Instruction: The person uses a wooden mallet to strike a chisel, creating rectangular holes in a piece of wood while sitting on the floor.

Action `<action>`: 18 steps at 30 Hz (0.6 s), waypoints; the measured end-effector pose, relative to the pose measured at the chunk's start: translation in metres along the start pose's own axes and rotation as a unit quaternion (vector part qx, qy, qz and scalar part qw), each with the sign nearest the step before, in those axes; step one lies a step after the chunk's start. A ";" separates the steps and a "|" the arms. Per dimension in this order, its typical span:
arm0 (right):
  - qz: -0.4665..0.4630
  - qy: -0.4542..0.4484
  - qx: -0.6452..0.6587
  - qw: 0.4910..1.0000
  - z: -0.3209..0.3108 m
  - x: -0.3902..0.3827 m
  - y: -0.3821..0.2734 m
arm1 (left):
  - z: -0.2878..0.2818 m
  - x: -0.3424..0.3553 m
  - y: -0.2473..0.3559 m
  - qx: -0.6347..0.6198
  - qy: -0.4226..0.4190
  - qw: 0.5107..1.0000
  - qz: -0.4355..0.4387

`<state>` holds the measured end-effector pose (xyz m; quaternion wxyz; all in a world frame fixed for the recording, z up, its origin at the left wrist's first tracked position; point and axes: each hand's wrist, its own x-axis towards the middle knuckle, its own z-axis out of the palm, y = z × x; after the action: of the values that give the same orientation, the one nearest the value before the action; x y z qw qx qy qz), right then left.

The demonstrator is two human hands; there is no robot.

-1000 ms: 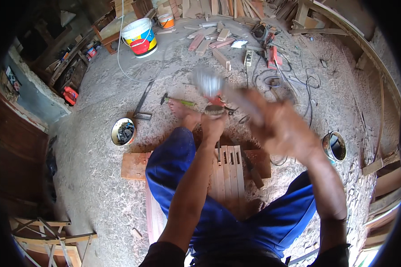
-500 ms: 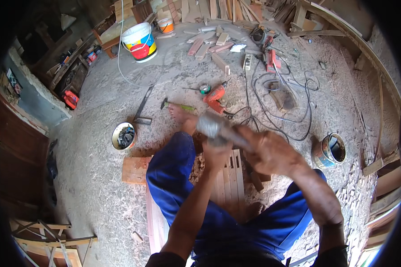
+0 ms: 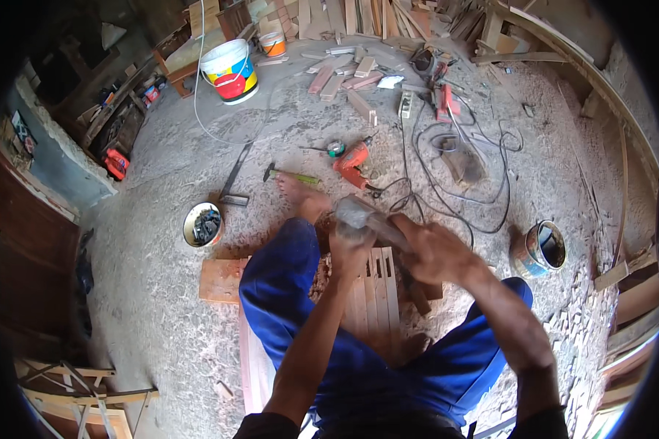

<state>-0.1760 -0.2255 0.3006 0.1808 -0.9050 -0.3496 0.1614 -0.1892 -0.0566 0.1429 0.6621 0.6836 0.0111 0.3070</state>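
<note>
My right hand [image 3: 439, 250] is closed round the handle of a mallet [image 3: 353, 212] with a thick, pale grey head. The mallet head hangs right over my left hand [image 3: 351, 252], which is closed in an upright grip. Whatever it grips is hidden by the fingers and the mallet head. Beneath my hands, between my legs, lie several pale wooden strips [image 3: 373, 300] side by side, with narrow slots cut in their far ends. A thicker wooden block [image 3: 222, 279] reaches out from under my left leg.
Past my left foot lie a green-handled hammer [image 3: 293, 176], a try square [image 3: 236, 175] and a red power drill [image 3: 353, 162]. A small tub [image 3: 203, 224] stands left, a tin [image 3: 540, 247] right. Cables [image 3: 447, 197] loop across the floor. Offcuts [image 3: 344, 79] and a bucket [image 3: 229, 69] are farther off.
The mallet head has shifted slightly to the right and down, over my left hand, and is less blurred. My right hand still grips the handle.
</note>
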 end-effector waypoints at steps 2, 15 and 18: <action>0.032 0.042 0.105 0.993 0.011 -0.017 0.006 | 0.010 -0.004 0.010 -0.005 0.051 0.998 0.046; 0.249 0.108 0.558 0.784 0.187 -0.067 0.063 | 0.016 -0.018 0.010 0.076 0.055 0.992 0.083; 0.265 0.102 0.592 0.754 0.179 -0.065 0.062 | 0.014 0.049 -0.064 0.131 -0.050 0.989 -0.052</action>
<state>-0.2612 -0.2753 0.1257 0.6654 -0.6844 0.0900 0.2842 -0.1185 -0.0404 0.1054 0.5814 0.7775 0.0540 0.2336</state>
